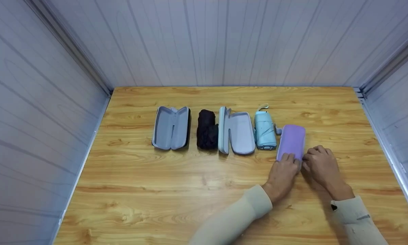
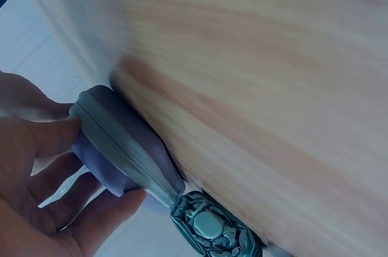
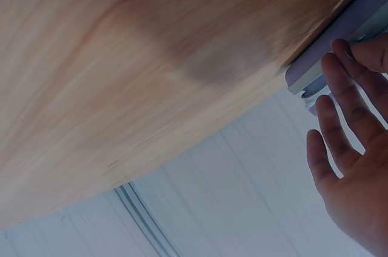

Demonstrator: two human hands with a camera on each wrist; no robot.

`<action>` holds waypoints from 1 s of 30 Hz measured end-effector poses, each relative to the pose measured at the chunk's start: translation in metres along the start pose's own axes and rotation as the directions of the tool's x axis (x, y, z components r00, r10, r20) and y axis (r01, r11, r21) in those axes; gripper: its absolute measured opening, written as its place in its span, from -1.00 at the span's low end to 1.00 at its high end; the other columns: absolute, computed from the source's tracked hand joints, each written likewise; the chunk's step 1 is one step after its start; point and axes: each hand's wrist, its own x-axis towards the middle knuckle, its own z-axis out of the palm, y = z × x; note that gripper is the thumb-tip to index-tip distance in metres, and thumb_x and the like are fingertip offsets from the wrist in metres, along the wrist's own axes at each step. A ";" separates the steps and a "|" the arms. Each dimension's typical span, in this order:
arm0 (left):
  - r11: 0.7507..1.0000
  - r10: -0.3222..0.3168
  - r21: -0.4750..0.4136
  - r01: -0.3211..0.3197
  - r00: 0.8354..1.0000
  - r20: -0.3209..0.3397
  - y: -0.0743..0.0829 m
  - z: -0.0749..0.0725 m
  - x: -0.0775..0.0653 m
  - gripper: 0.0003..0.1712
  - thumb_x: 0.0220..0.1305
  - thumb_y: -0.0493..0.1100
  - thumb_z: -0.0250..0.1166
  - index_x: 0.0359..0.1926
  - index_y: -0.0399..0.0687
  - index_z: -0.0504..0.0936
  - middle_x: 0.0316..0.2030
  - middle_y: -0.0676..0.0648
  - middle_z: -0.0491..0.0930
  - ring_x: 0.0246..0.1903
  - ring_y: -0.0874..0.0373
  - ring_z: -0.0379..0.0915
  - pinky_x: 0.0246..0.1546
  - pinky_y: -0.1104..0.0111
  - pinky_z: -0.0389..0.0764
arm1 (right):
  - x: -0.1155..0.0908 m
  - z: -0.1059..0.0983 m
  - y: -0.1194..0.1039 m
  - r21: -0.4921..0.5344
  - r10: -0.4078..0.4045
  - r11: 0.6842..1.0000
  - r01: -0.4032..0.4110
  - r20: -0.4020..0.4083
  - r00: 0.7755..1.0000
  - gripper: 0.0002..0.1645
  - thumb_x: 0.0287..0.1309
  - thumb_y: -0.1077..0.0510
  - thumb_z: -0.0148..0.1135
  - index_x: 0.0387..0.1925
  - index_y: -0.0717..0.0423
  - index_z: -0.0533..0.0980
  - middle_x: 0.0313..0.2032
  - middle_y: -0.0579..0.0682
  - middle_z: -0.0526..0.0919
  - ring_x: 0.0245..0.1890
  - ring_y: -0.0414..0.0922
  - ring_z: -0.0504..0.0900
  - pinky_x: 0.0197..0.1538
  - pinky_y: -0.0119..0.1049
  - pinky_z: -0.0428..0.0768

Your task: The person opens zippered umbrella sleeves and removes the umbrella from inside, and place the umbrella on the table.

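A purple zip case [image 1: 292, 139] with a grey zipper band [image 2: 115, 142] lies on the table at the right. My left hand [image 1: 282, 173] holds its near end, fingers over the top and thumb against the end of the band. At the right side my right hand [image 1: 323, 166] has thumb and forefinger pinched together on the zipper edge; the zipper pull itself is hidden. In the right wrist view, the other fingers of that hand stay spread beside the case [image 3: 330, 42]. Just left of the case lies a folded light-blue umbrella [image 1: 265, 131], its end [image 2: 209, 223] showing in the left wrist view.
Left of the blue umbrella stands an unfolded pale case [image 1: 243, 132] with grey lining. Beside it lies a black folded bundle [image 1: 206, 129]. Another unfolded case [image 1: 164, 129], grey inside and dark outside, is farthest left. White panel walls [image 1: 207, 44] border the wooden table [image 1: 156, 197].
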 end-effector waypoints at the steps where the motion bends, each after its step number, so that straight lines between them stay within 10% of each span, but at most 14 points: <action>1: 1.000 0.003 0.007 -0.003 1.000 -0.005 0.000 0.000 0.000 -0.84 0.49 -0.08 0.31 0.00 0.22 0.74 -0.06 0.14 0.60 -0.06 0.30 0.51 -0.40 0.53 0.60 | -0.001 0.000 0.000 0.005 -0.002 1.000 0.002 0.000 1.000 -0.82 -0.14 0.36 0.62 -0.48 0.31 0.70 -0.36 0.19 0.72 -0.18 0.24 0.64 -0.09 0.20 0.58; 12: 0.996 0.053 -0.072 -0.046 0.993 0.108 -0.009 -0.006 0.000 -0.64 0.49 -0.13 0.32 0.24 0.20 0.70 0.10 0.15 0.59 0.05 0.28 0.47 -0.13 0.52 0.65 | -0.004 -0.004 -0.005 0.004 0.021 1.000 -0.022 0.051 0.998 -0.84 -0.10 0.33 0.61 -0.46 0.29 0.72 -0.35 0.18 0.72 -0.17 0.23 0.63 -0.09 0.20 0.59; 30: 1.000 -0.011 -0.011 0.012 1.000 0.007 0.006 0.003 0.001 -0.80 0.47 -0.13 0.32 0.04 0.18 0.75 -0.05 0.15 0.59 -0.03 0.31 0.47 -0.23 0.50 0.67 | -0.007 -0.011 -0.011 0.014 0.002 1.000 -0.003 0.065 0.998 -0.77 -0.21 0.35 0.67 -0.50 0.26 0.69 -0.42 0.15 0.68 -0.23 0.22 0.61 -0.17 0.18 0.57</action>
